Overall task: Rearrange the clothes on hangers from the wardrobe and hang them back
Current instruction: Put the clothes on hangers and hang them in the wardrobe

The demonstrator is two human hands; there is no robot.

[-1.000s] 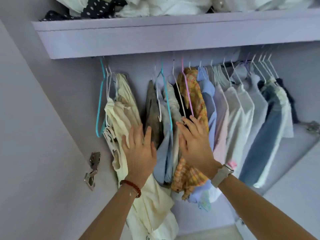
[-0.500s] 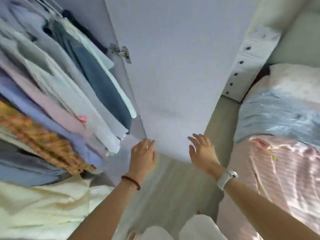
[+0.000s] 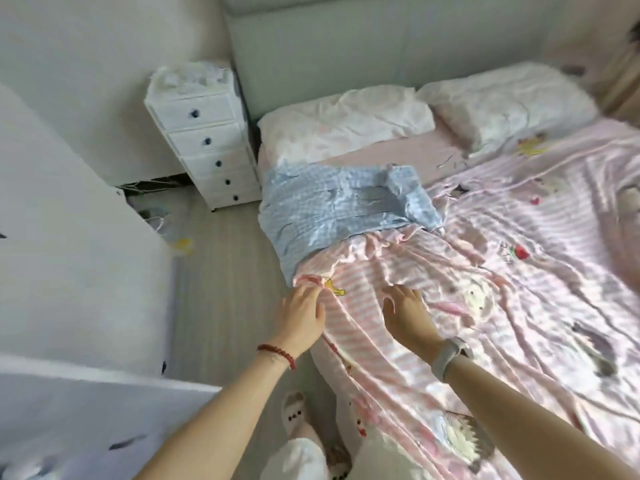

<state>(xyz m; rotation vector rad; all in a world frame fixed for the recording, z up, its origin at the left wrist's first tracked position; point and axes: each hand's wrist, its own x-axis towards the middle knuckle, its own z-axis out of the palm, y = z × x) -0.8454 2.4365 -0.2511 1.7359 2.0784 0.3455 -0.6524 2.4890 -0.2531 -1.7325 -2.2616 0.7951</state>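
A light blue checked garment (image 3: 332,206) lies crumpled on the near left part of the bed, partly over the pink striped sheet (image 3: 485,289). My left hand (image 3: 301,317) hovers at the bed's edge just below the garment, fingers relaxed and holding nothing. My right hand (image 3: 405,313) reaches over the striped sheet beside it, fingers loosely spread and empty. The wardrobe rail and the hanging clothes are out of view; only the white wardrobe door (image 3: 69,237) shows at the left.
A white drawer unit (image 3: 207,140) stands by the headboard. Two pillows (image 3: 346,126) lie at the head of the bed. A strip of pale floor (image 3: 221,271) runs between door and bed. My slippered foot (image 3: 294,414) shows below.
The view swung from the hanging clothes past the wardrobe door to the bed. Both hands left the clothes and now reach over the bed's edge, empty.
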